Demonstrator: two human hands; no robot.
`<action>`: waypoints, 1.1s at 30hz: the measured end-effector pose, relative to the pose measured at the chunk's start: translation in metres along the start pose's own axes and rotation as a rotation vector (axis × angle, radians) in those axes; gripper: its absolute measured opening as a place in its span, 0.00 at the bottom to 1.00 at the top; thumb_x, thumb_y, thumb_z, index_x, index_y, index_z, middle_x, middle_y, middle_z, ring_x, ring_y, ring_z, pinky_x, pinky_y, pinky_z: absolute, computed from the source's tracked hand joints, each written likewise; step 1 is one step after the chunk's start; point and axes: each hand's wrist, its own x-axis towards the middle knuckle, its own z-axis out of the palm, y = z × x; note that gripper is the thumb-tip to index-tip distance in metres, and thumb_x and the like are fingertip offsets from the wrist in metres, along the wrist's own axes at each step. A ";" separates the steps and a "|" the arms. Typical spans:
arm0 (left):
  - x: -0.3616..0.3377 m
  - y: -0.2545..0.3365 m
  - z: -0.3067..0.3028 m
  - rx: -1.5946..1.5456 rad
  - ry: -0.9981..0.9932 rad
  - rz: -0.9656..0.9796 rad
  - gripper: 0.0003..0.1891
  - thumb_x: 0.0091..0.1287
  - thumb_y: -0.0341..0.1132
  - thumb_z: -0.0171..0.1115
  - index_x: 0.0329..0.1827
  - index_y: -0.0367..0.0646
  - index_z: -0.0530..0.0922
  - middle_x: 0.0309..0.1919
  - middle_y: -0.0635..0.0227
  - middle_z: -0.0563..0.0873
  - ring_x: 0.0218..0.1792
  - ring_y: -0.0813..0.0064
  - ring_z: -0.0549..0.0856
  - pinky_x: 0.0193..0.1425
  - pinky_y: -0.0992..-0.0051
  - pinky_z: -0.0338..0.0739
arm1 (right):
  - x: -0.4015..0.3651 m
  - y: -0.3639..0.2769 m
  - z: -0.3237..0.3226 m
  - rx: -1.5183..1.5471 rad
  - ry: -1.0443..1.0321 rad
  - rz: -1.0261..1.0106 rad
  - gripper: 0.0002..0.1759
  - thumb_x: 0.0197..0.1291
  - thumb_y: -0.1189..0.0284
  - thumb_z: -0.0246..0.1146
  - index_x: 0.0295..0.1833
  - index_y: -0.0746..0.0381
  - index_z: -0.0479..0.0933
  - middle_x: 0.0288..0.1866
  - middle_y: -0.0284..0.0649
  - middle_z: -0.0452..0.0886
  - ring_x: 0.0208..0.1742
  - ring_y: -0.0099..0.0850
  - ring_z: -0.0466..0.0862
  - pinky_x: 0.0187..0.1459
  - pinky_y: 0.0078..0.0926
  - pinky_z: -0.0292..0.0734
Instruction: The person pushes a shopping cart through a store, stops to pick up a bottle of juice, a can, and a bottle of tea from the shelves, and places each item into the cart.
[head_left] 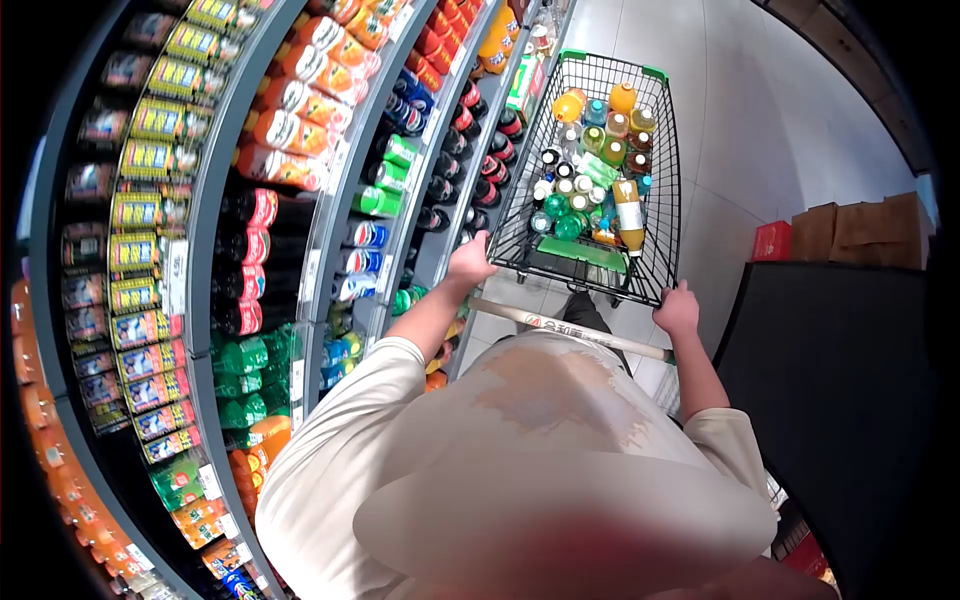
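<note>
A black wire shopping cart (588,275) with green corner pieces stands in front of me, loaded with several drink bottles. My left hand (472,262) is closed at its near left corner, beside the shelf. At the near right corner my right hand (678,308) has its fingers curled round the cart frame. The pale handle bar (570,328) with printed lettering runs between my forearms, close to my shirt. A large bottle of amber liquid (628,215) lies on top at the right of the load. Green-capped bottles (568,227) are grouped near the middle.
Shelves (330,210) of soft drinks line my left, with cola bottles (490,180) close to the cart. On the right stands a black-covered block (830,350) with brown cardboard boxes (865,235) and a red box (771,242) behind it. Tiled floor (735,150) extends ahead.
</note>
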 end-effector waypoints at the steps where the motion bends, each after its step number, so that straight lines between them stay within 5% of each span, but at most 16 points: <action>1: 0.012 0.001 -0.001 -0.051 -0.016 0.009 0.42 0.53 0.41 0.79 0.72 0.46 0.69 0.51 0.51 0.89 0.55 0.47 0.88 0.61 0.54 0.83 | 0.007 0.004 -0.007 0.002 -0.004 0.003 0.17 0.52 0.68 0.70 0.49 0.58 0.88 0.61 0.49 0.76 0.59 0.50 0.84 0.60 0.45 0.85; 9: 0.070 0.047 -0.028 0.025 -0.064 -0.037 0.42 0.57 0.45 0.76 0.74 0.46 0.67 0.53 0.48 0.89 0.55 0.47 0.89 0.62 0.54 0.83 | 0.064 0.025 -0.071 -0.017 0.049 -0.016 0.15 0.51 0.69 0.70 0.47 0.58 0.88 0.57 0.50 0.77 0.56 0.50 0.84 0.57 0.45 0.85; 14: 0.091 0.051 -0.035 -0.120 0.002 -0.024 0.38 0.67 0.37 0.67 0.80 0.43 0.62 0.47 0.43 0.90 0.50 0.42 0.89 0.58 0.50 0.83 | 0.099 0.027 -0.111 -0.007 0.027 -0.002 0.17 0.52 0.70 0.68 0.49 0.58 0.88 0.58 0.50 0.77 0.57 0.50 0.84 0.58 0.44 0.85; 17: 0.121 0.038 -0.021 -0.115 0.125 -0.015 0.22 0.73 0.33 0.57 0.69 0.40 0.73 0.46 0.42 0.89 0.48 0.40 0.88 0.56 0.47 0.83 | 0.121 0.028 -0.120 -0.012 0.036 -0.002 0.17 0.53 0.71 0.68 0.50 0.58 0.89 0.59 0.50 0.77 0.58 0.49 0.84 0.59 0.44 0.85; 21: 0.153 0.048 -0.028 -0.166 0.171 -0.004 0.15 0.74 0.31 0.54 0.61 0.45 0.77 0.46 0.44 0.89 0.49 0.40 0.88 0.55 0.45 0.82 | 0.148 0.031 -0.132 -0.024 0.019 0.007 0.17 0.54 0.71 0.68 0.51 0.58 0.89 0.61 0.49 0.77 0.59 0.48 0.85 0.60 0.44 0.86; 27: 0.208 0.031 -0.019 -0.266 0.291 0.142 0.11 0.73 0.28 0.55 0.55 0.46 0.79 0.42 0.45 0.89 0.45 0.41 0.89 0.48 0.47 0.82 | 0.189 0.021 -0.141 -0.005 0.020 0.016 0.18 0.51 0.69 0.68 0.50 0.56 0.89 0.60 0.50 0.78 0.58 0.49 0.85 0.59 0.44 0.86; 33: 0.243 0.049 -0.041 -0.400 0.113 -0.080 0.12 0.67 0.27 0.61 0.53 0.46 0.80 0.42 0.50 0.88 0.48 0.44 0.88 0.52 0.49 0.81 | 0.232 0.016 -0.135 -0.045 0.034 0.011 0.18 0.50 0.66 0.69 0.49 0.52 0.89 0.59 0.48 0.79 0.57 0.49 0.86 0.58 0.44 0.86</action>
